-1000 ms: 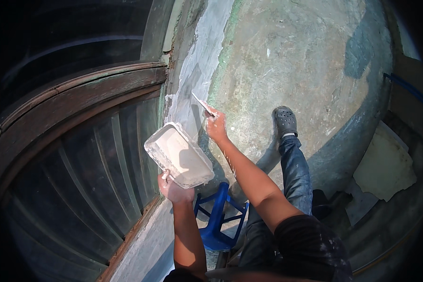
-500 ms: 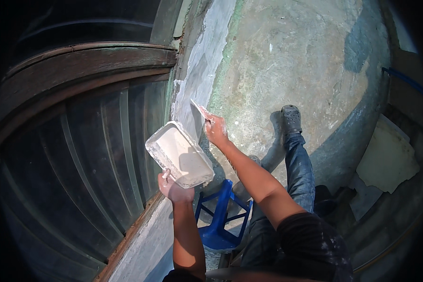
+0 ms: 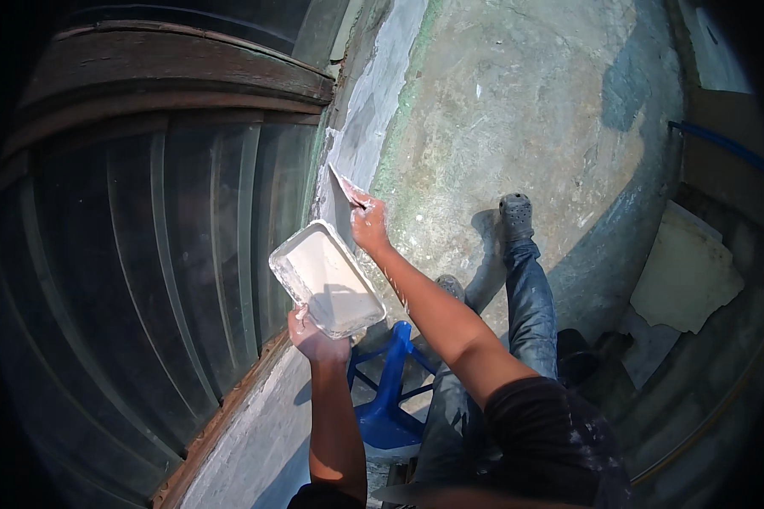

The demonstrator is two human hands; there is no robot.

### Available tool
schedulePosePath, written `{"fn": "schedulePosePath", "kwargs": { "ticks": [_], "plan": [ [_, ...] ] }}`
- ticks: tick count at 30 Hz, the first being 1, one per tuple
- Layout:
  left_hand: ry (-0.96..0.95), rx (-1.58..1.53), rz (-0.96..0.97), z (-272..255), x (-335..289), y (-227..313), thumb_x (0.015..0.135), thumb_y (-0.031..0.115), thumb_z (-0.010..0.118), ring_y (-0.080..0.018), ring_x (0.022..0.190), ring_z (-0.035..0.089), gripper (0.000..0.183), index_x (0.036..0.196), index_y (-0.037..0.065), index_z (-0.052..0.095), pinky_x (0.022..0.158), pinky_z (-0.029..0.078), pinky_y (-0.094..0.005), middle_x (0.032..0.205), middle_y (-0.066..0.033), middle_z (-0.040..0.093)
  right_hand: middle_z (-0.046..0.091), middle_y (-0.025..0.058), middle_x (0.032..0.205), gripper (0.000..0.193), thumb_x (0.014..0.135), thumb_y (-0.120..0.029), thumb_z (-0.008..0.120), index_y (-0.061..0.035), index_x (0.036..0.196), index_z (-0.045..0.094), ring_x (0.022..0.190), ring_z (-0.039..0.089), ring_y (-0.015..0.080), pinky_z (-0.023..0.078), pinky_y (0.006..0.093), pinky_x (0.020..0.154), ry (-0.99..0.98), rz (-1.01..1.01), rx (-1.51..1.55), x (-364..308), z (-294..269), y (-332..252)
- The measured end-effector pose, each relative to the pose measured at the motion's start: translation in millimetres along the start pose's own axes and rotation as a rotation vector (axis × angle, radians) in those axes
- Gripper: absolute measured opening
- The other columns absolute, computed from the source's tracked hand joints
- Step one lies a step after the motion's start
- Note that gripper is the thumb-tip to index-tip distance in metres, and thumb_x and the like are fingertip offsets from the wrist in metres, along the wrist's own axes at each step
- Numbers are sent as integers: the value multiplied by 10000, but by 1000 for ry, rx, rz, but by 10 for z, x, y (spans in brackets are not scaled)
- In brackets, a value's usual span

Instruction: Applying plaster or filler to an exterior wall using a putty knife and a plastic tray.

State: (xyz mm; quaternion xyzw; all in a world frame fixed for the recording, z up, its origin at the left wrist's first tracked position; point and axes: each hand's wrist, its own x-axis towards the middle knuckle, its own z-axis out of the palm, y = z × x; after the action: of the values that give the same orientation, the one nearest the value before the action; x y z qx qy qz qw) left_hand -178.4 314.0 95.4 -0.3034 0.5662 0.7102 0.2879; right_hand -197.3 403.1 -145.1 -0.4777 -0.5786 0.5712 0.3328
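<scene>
My left hand grips the lower end of a white rectangular tray, its thumb over the rim. Smooth off-white filler covers the tray's bottom, partly in shadow. A thin, flat putty scraper is pinched in my right hand, just beyond the tray's far right corner. The scraper's far edge is by a pale skim-coated strip; whether it touches cannot be made out. White smears mark both hands.
A blue plastic stool stands below the tray, beside my legs. Left of the strip is a brown wooden frame with dark slatted panes. My shoe rests on the worn concrete floor. Broken board pieces lean at right.
My right hand and the scraper have shifted left and slightly up along the strip. The tray stays in my left hand, nearly in place. The whole view has turned a little.
</scene>
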Motion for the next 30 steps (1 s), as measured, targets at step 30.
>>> {"fn": "schedulePosePath", "kwargs": {
  "ticks": [30],
  "plan": [
    [-751,-172,194,779,-2628,1345,976,275,382,-259,1091,632,432,1264,6,558,958,481,-387,1186,-130,644,702,64,993,271,876,40,558,73,1131,643,960,644,153,487,284,891,-216,-471,134,-1475,-3113,-5122]
  ]
}}
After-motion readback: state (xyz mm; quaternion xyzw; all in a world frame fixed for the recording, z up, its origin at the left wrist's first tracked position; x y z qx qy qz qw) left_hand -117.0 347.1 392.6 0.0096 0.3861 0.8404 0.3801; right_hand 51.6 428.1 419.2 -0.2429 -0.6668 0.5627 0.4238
